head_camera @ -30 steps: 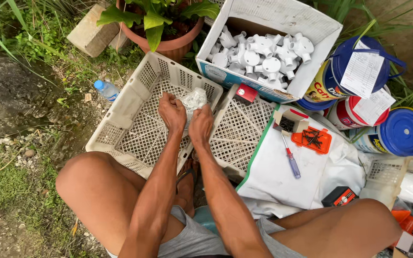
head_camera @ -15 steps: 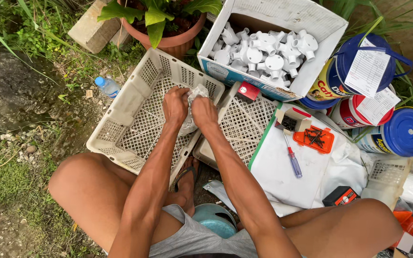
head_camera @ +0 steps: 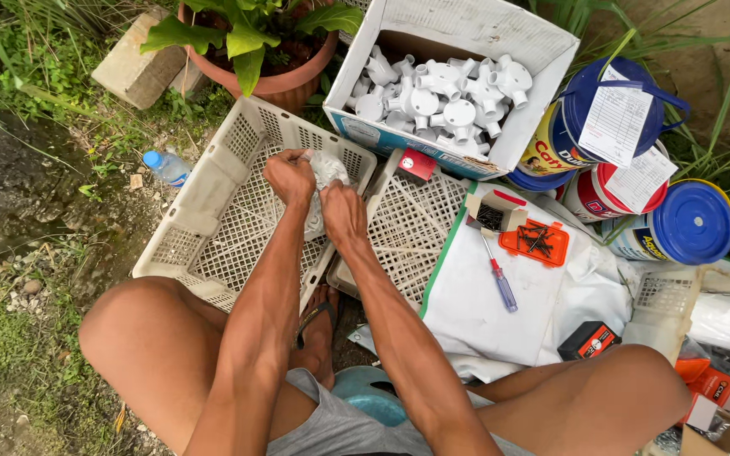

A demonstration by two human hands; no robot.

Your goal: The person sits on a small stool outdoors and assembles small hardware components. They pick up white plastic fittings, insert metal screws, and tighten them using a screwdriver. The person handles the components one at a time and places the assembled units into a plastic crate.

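Nearby: crate (head_camera: 204,211), fittings box (head_camera: 542,93), screwdriver (head_camera: 498,279).

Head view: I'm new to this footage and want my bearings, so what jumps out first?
At centre, the left hand and right hand grip a crumpled clear plastic bag over a pale lattice crate. Behind it, an open cardboard box brims with white pipe fittings. On the right, blue-lidded paint buckets stand by an orange tray of dark screws on white cloth.
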